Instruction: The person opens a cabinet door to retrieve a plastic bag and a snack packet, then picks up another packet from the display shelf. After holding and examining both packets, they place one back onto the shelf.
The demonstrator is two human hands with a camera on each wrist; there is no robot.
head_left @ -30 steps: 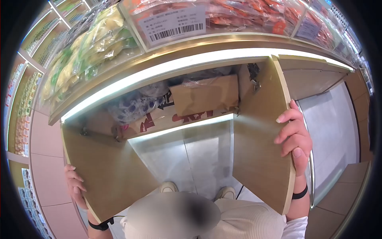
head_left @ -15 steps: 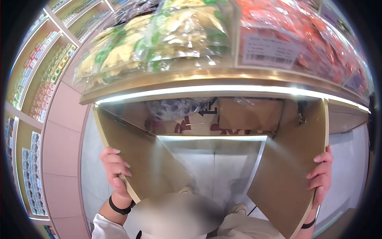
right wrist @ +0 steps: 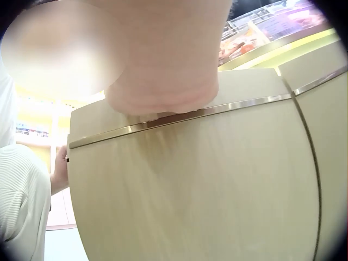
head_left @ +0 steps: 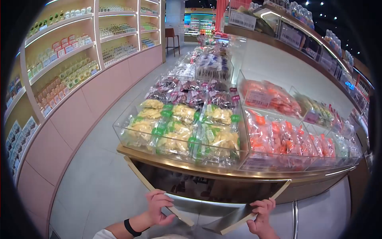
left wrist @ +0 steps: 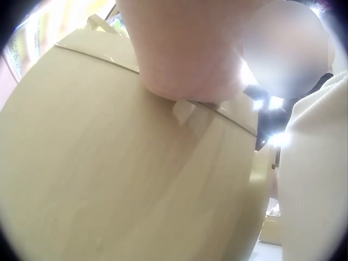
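At the lower middle of the head view, two wooden doors of a low cabinet stand partly open, angled toward each other. My left hand (head_left: 160,209) grips the top edge of the left cabinet door (head_left: 139,175), fingers over it and thumb on the near side. Opposite, my right hand (head_left: 262,217) holds the right cabinet door (head_left: 234,219) by its top edge, fingers curled over. Between the doors shows the dim cabinet inside (head_left: 179,184), with dark red printing on something in it. Both wrist views show a door's pale outer face (left wrist: 98,157) with a metal strip (right wrist: 239,105).
Over the cabinet, clear bins (head_left: 179,147) hold bagged yellow snacks, with orange-red packets (head_left: 294,139) on the right. A wooden ledge (head_left: 191,167) juts above the doors. Shelves of bottles (head_left: 63,47) line the left wall, across a grey floor aisle (head_left: 91,163).
The head view has tilted up from the cabinet inside to the bins and shop. Both hands have swung the doors inward, and the gap between their free ends is narrower.
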